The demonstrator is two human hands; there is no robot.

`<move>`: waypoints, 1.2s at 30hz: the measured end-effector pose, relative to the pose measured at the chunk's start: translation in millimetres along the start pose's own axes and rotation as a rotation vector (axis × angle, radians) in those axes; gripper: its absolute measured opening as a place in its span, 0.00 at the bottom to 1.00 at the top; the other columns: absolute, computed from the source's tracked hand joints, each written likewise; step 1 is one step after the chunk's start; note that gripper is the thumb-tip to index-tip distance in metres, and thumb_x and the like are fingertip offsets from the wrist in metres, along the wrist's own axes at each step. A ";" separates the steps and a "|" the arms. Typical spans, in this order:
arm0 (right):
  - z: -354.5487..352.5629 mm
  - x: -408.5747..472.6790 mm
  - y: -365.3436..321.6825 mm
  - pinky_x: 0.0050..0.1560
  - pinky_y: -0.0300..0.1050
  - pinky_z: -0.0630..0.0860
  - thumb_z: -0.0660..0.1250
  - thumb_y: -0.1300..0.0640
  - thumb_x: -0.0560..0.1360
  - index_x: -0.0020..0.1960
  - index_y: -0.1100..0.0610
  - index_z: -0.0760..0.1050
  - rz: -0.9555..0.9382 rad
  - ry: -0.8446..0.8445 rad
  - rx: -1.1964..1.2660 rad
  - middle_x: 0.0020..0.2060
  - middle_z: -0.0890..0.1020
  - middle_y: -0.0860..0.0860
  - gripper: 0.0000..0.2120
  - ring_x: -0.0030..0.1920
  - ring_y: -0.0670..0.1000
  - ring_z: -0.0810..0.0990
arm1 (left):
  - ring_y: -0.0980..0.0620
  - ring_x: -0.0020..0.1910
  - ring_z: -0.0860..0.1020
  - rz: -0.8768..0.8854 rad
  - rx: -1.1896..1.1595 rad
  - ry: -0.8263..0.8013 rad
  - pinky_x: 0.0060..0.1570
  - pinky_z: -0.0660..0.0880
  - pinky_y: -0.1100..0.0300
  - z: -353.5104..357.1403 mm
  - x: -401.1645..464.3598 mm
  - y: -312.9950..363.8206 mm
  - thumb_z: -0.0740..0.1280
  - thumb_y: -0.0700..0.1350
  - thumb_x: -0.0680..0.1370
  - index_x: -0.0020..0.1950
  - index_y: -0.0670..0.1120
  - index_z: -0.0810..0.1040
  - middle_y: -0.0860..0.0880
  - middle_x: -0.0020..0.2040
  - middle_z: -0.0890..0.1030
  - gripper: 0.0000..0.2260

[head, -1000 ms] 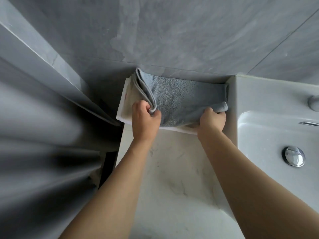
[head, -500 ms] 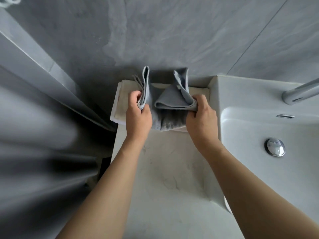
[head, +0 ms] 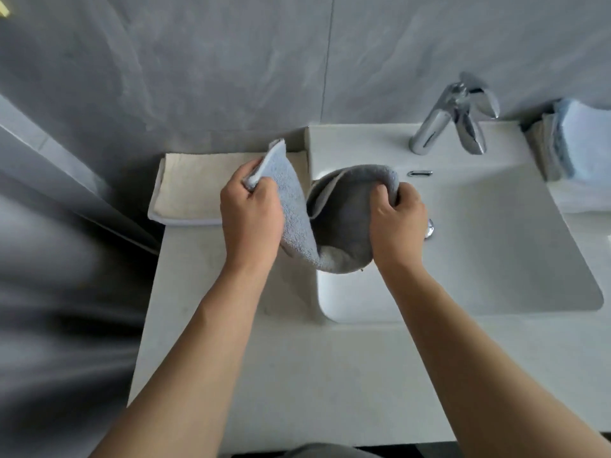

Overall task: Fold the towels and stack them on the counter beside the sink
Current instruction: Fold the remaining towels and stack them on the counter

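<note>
A grey-blue towel (head: 304, 223) hangs in the air between my hands, over the left edge of the sink basin (head: 489, 246). My left hand (head: 251, 213) grips one end of it and my right hand (head: 396, 219) grips the other end, bunched. A cream towel (head: 198, 190) lies folded flat on the counter (head: 231, 358) left of the sink, against the wall. It lies bare, with nothing on top of it.
A chrome faucet (head: 453, 117) stands behind the basin. A pile of light blue and grey towels (head: 572, 140) sits on the counter at the far right. A grey panel (head: 49, 166) borders the counter on the left.
The grey-blue towel has been lifted off the cream towel and carried right, over the sink edge, both hands still holding it. The view has swung right, showing the faucet and the far pile.
</note>
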State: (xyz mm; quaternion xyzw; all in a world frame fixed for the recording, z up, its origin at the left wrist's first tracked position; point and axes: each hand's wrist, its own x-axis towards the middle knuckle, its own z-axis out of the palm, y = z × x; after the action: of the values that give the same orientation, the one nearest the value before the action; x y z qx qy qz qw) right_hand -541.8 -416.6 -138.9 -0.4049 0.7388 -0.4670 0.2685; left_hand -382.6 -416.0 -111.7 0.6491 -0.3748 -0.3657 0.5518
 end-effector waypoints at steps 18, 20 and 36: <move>-261.3 93.9 86.5 0.45 0.46 0.69 0.59 0.52 0.80 0.41 0.53 0.69 0.089 0.327 0.027 0.34 0.72 0.44 0.10 0.41 0.50 0.72 | 0.51 0.32 0.64 -0.128 -0.024 -0.343 0.36 0.61 0.54 235.0 -168.5 43.6 0.62 0.39 0.72 0.38 0.50 0.74 0.51 0.31 0.66 0.07; -279.1 111.7 95.8 0.44 0.45 0.69 0.60 0.50 0.81 0.38 0.50 0.67 0.130 0.379 0.094 0.35 0.72 0.45 0.12 0.38 0.47 0.71 | 0.49 0.34 0.64 -0.163 -0.095 -0.326 0.36 0.61 0.53 256.5 -172.1 47.7 0.63 0.41 0.70 0.38 0.50 0.73 0.48 0.33 0.66 0.04; -389.4 349.6 99.6 0.48 0.42 0.75 0.59 0.49 0.81 0.41 0.49 0.69 0.158 0.326 0.470 0.37 0.75 0.43 0.10 0.38 0.42 0.74 | 0.58 0.31 0.72 0.002 -0.399 -0.133 0.33 0.70 0.64 492.5 -172.3 109.1 0.62 0.32 0.77 0.48 0.43 0.80 0.57 0.31 0.76 0.10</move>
State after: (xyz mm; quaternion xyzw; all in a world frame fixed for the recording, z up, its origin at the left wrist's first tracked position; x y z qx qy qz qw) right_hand -1062.8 -505.9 -72.4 -0.1926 0.6731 -0.6617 0.2683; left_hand -907.0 -492.4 -54.0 0.5011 -0.3313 -0.4742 0.6436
